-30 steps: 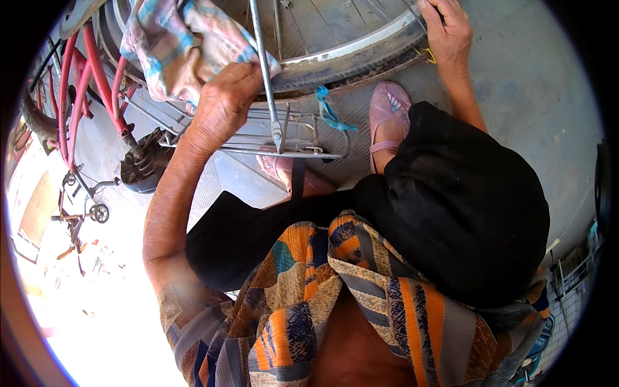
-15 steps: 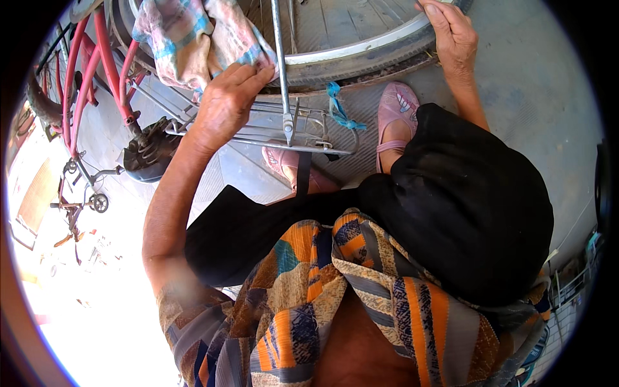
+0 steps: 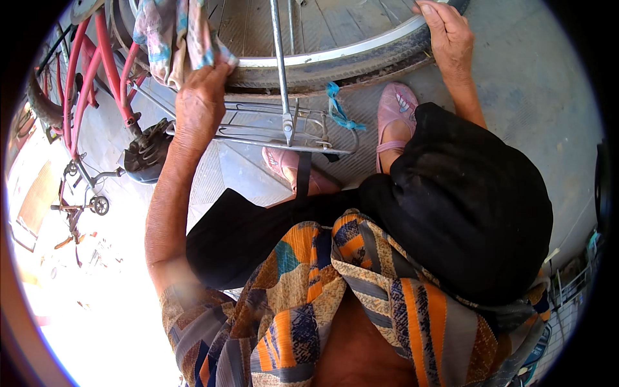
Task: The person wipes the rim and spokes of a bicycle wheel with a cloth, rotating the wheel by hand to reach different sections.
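Observation:
A bicycle wheel [image 3: 335,77] with a silver rim, thin spokes and a dusty black tyre lies across the top of the head view. At its left part my left hand [image 3: 203,103] is closed on a crumpled pink, white and blue cloth [image 3: 177,39], which touches the tyre and rim. My right hand [image 3: 449,42] grips the rim and tyre farther right; some of its fingers are hidden. A silver wire rear rack [image 3: 258,122] sits on my side of the tyre, with a metal strut [image 3: 281,71] running up from it. A blue strip [image 3: 338,106] is tied to the rack.
Pink-red bicycle frame tubes [image 3: 103,58] stand at the left, beside a dark saddle [image 3: 149,155]. My pink shoes [image 3: 396,109] are on the grey floor [image 3: 529,84] just below the wheel. A wire basket [image 3: 567,290] shows at the lower right.
My left hand has slid left along the tyre, carrying the cloth with it and uncovering more of the rim. My right hand stays at nearly the same spot on the wheel.

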{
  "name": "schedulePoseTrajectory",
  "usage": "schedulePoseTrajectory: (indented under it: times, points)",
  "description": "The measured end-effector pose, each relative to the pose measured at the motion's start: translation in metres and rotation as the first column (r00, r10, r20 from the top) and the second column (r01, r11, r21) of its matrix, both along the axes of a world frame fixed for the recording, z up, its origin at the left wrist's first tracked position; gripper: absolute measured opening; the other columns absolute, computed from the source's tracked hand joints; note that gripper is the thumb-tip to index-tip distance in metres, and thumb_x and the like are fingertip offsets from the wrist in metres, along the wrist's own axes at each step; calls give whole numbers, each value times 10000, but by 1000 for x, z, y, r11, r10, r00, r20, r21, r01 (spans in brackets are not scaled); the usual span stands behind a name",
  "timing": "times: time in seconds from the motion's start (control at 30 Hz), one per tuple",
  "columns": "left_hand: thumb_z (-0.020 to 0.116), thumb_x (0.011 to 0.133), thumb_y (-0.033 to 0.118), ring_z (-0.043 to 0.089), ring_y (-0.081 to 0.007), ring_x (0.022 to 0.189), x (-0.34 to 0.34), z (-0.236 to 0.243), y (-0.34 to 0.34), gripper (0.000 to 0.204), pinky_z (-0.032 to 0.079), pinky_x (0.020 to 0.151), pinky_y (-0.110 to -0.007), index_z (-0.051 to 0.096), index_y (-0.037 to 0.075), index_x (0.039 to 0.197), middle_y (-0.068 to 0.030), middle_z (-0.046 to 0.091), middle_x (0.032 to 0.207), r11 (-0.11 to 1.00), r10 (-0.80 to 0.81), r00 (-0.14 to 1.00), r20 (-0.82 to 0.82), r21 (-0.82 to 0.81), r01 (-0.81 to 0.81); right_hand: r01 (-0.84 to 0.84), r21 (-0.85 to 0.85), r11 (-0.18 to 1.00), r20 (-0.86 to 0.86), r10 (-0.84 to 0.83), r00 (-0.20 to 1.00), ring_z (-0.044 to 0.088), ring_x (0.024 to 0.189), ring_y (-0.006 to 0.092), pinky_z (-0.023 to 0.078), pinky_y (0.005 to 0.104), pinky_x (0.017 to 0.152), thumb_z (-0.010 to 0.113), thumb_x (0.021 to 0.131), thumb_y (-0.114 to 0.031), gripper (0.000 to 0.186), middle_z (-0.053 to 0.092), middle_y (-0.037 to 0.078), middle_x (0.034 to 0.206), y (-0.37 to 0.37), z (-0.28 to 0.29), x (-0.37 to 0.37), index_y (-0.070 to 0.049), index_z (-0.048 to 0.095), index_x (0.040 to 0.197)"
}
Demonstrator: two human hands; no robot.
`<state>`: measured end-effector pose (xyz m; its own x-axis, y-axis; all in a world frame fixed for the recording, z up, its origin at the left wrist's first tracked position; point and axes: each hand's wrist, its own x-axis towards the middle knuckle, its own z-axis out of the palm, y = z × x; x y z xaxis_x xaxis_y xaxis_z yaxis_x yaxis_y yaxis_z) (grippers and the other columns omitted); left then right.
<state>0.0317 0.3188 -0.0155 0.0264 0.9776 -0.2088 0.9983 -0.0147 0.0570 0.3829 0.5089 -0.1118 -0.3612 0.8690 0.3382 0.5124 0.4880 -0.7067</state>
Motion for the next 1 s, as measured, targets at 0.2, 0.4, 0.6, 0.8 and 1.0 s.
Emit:
schedulePoseTrajectory:
  times: [0.2,0.4,0.6,0.8,1.0]
  points:
    - [632,789,-20,661,-301,857,-14,9,3,329,553,746,-402,686,76,1098,-100,655,892,999,-3,992,-123,39,8,-23,27,999,78,21,997,624,829,307,442,399,766,560,955,-165,200,676,124,854,2,-5,2,-34,708,927]
    - [617,820,1,675,-310,904,-3,8,10,256,557,769,-404,681,73,1057,-127,687,967,989,83,989,-124,-110,-97,-48,76,996,39,46,998,661,868,217,482,332,813,595,992,-199,210,742,49,911,9,-18,10,-40,733,1001]
    - [674,783,59,670,-290,851,-16,9,13,232,560,746,-405,677,92,1012,-92,660,927,1000,-10,980,-197,17,14,-87,-8,996,-104,86,991,663,861,216,493,332,797,592,989,-167,201,738,56,895,18,-25,9,-27,735,976]
    - [618,829,-1,689,-225,821,8,-2,8,254,576,756,-358,687,70,1062,-83,657,838,998,37,980,-197,-36,-44,-78,122,989,61,71,996,669,834,204,488,322,794,585,992,-163,197,745,45,900,7,-19,7,-27,726,969]
    - [620,827,58,685,-243,868,-11,12,14,139,578,710,-382,675,62,953,-86,647,873,997,25,949,-313,-56,-45,-77,107,991,-59,84,995,641,804,200,420,325,777,609,973,-212,163,724,-6,859,12,-38,8,-96,724,972]
